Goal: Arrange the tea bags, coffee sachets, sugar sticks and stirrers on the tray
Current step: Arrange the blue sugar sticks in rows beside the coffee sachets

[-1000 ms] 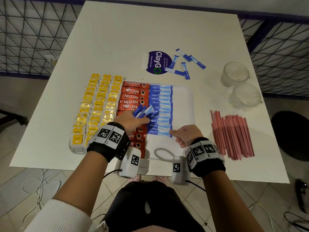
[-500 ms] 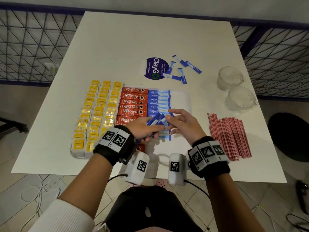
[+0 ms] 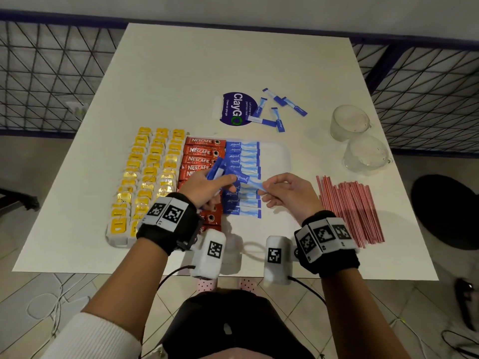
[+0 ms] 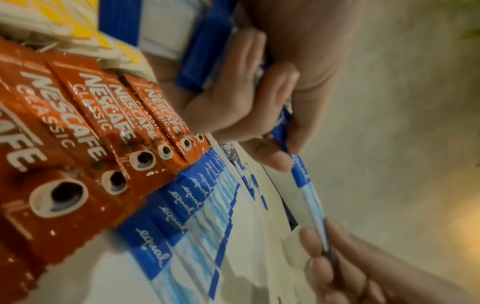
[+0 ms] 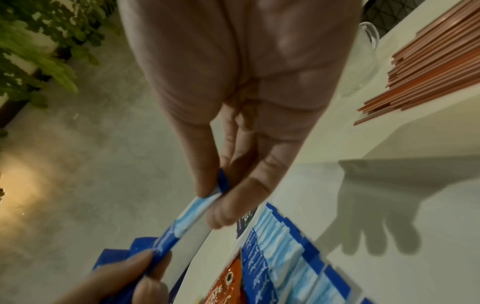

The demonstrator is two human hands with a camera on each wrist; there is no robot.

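A white tray (image 3: 278, 158) holds rows of yellow tea bags (image 3: 147, 177), red Nescafe coffee sachets (image 3: 201, 151) and a column of blue sugar sticks (image 3: 242, 156). My left hand (image 3: 207, 187) hovers over the coffee sachets and grips a small bunch of blue sugar sticks (image 3: 216, 171). My right hand (image 3: 287, 191) pinches the pale end of one sugar stick (image 3: 250, 182) (image 5: 193, 211) that still sits in the left hand's bunch (image 4: 298, 174). Red stirrers (image 3: 350, 206) lie in a pile on the table right of the tray.
Loose sugar sticks (image 3: 277, 110) lie beyond the tray beside a round purple sticker (image 3: 233, 108). Two clear glass cups (image 3: 357, 141) stand at the back right. The table's near edge (image 3: 233, 275) runs just under my wrists. Bare tray surface shows right of the sugar column.
My right hand rose from the tray's near end and took hold of one stick in the left hand's bunch. The left hand lifted slightly with the bunch.
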